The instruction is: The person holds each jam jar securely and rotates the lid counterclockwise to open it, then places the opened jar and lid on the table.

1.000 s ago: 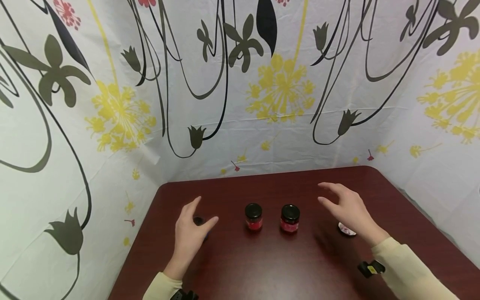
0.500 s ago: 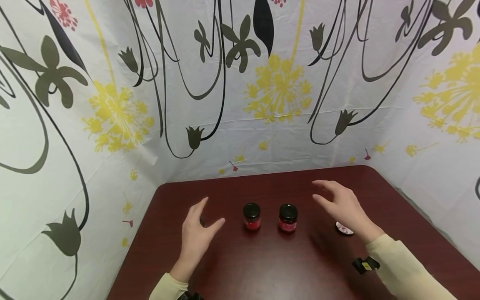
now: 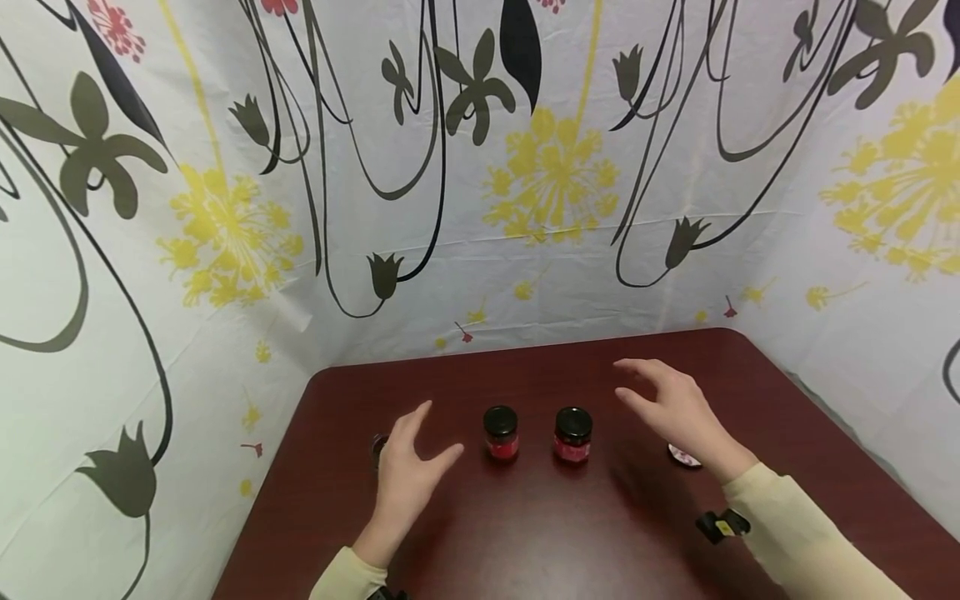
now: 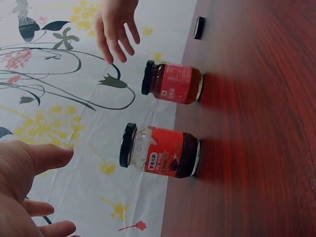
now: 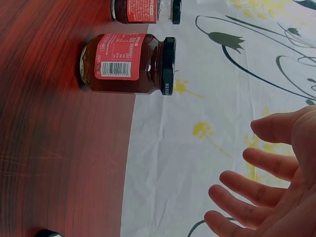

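Two glass jars with black lids stand upright side by side on the dark red table [image 3: 525, 533]. The left jar [image 3: 501, 435] has a red label and a glassy gap above its dark contents [image 4: 189, 155]. The right jar [image 3: 573, 437] carries a pink label, with a barcode showing in the right wrist view [image 5: 118, 63]. My left hand [image 3: 408, 471] hovers left of the left jar, thumb and fingers spread, holding nothing. To the right of the right jar, my right hand [image 3: 678, 412] hangs in the air, fingers parted and nothing in them.
A small round disc with a pink-and-white top [image 3: 684, 455] lies on the table, partly behind my right wrist. A dark round object [image 3: 378, 448] is mostly covered by my left hand. Floral white cloth [image 3: 450, 200] surrounds the table at back and sides.
My left hand has moved right, closer to the left jar, uncovering part of the dark round object on its left side. My right hand has shifted slightly left. The jars stay put.
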Available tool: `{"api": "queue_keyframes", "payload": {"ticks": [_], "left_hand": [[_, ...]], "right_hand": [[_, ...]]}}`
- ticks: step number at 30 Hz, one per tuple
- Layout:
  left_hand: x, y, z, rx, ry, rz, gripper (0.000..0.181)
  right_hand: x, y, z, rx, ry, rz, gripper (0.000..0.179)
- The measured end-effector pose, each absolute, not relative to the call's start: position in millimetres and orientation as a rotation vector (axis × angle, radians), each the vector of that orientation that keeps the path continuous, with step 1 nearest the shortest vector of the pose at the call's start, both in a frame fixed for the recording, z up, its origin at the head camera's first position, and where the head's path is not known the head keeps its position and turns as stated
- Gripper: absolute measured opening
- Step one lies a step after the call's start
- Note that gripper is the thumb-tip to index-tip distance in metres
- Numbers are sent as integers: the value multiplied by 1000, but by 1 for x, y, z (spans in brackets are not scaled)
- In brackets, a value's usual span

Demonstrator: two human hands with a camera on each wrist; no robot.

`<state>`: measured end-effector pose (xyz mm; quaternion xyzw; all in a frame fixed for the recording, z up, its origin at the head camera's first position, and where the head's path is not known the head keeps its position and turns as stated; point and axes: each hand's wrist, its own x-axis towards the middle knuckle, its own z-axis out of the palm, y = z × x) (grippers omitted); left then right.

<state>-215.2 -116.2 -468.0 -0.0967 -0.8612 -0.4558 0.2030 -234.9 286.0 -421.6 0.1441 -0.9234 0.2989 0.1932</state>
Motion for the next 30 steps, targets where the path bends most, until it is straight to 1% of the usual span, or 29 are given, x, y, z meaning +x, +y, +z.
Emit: {"api": "queue_keyframes", "payload": {"ticks": [30], "left_hand": [[-233,-98,-489,-243,-2478,-1533,73]], "right_hand": [[-242,257,-424,474,-2616,863,43]]}}
